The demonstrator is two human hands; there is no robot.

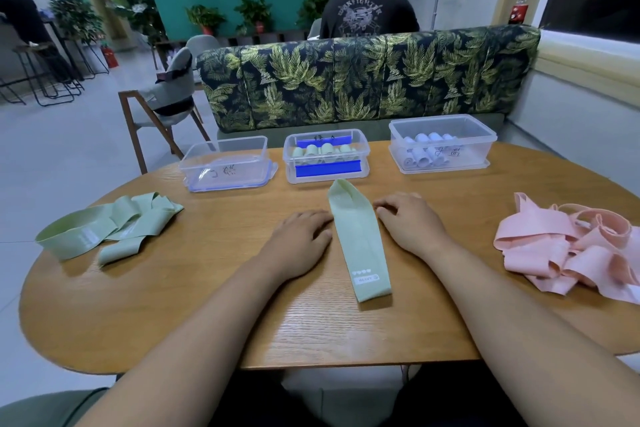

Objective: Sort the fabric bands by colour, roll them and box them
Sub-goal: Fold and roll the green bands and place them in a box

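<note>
Skew is the danger: the long pale-green fabric band [358, 243] lies slanted between left hand [301, 237] and right hand [410, 222], fingers [318, 222] relaxed, gripping nothing; rolled so, it could telescope.

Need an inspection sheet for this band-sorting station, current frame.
Surface: oval wooden table.
Job's things: one green band flat at centre, HEAVY label at its near end; green band pile at left; pink band pile at right; left box empty; middle box holds green rolls; right box holds pale rolls.
Clutter: nothing seen.
Grippers: left hand and right hand rest on the table either side of the flat band, fingertips at its edges.
Cables: nothing seen.
Surroundings: leaf-print sofa, person behind it with back turned, chair, potted plants.
</note>
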